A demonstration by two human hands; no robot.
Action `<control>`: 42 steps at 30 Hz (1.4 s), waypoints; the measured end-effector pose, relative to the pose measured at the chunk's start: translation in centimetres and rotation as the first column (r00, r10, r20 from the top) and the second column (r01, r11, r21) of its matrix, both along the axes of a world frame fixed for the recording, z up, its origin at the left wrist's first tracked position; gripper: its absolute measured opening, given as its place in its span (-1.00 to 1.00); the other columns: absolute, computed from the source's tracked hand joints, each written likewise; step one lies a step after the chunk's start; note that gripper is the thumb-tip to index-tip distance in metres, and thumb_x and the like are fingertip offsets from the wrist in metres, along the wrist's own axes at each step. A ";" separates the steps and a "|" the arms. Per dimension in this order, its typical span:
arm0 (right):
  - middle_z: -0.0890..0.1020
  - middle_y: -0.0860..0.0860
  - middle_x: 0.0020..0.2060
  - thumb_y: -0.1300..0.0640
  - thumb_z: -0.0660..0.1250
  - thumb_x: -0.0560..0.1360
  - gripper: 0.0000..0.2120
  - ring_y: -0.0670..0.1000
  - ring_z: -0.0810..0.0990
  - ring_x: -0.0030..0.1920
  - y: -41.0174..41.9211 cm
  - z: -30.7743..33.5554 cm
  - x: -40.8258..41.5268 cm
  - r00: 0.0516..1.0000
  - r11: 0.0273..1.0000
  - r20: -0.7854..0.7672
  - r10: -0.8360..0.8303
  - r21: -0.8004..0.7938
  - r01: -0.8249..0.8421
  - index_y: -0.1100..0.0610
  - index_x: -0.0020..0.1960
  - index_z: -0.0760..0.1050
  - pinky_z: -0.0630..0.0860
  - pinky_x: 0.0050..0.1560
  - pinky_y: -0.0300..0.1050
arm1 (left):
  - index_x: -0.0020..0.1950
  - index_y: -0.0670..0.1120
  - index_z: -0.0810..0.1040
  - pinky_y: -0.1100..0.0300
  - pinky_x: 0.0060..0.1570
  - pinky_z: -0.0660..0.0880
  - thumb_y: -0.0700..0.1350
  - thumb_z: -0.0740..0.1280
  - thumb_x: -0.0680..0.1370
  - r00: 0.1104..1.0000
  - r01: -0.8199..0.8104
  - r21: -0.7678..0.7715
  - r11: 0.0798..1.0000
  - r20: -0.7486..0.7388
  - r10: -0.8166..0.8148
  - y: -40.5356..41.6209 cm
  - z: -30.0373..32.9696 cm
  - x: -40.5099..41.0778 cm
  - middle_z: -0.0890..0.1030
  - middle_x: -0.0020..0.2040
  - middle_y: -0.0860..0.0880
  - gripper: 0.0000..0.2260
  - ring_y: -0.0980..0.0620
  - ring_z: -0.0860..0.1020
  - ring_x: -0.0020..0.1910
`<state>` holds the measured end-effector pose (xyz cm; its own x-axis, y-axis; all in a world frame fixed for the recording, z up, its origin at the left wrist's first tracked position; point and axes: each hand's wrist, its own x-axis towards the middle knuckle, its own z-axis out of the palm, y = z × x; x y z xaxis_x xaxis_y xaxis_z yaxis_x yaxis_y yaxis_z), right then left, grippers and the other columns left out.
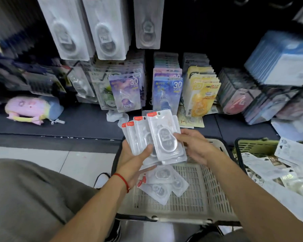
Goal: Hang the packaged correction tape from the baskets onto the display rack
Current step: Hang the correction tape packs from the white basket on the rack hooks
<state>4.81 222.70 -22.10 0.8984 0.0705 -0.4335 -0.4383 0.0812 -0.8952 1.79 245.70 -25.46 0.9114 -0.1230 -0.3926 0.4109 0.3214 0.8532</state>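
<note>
Overhead light falls evenly on the pale floor tiles [42, 159], while the display rack [196, 35] recedes into deep shadow. Motion blur smears the hanging packs along the top and both side edges. Wide-angle distortion bends the frame's borders. Glare flares off the clear correction tape packages [163, 137] at center.

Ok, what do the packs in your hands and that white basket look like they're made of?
Correction tape packs: apparently glossy clear plastic blisters, since the white dispenser shows through, with red-orange header tabs. White basket: probably matte moulded plastic, judging by its regular lattice floor. The left hand and right hand hold the packs.
</note>
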 end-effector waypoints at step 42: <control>0.70 -0.07 0.01 -0.04 0.38 0.60 -0.76 -0.02 0.68 0.01 9.8 21.2 12.3 0.657 0.810 0.728 -0.195 -0.258 0.527 0.06 0.20 0.56 0.53 -0.10 -0.11 | 0.26 0.14 0.40 0.01 0.21 0.64 -0.10 0.74 0.18 0.659 -0.432 -0.015 0.902 0.677 0.327 9.0 21.6 12.6 0.64 0.24 0.09 -0.22 0.13 0.68 0.18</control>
<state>17.08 232.51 -0.94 0.8611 -0.3579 0.3610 0.2381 -0.3434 -0.9085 14.35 254.72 -3.86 0.8957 0.2983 0.3298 -0.3927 0.1829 0.9013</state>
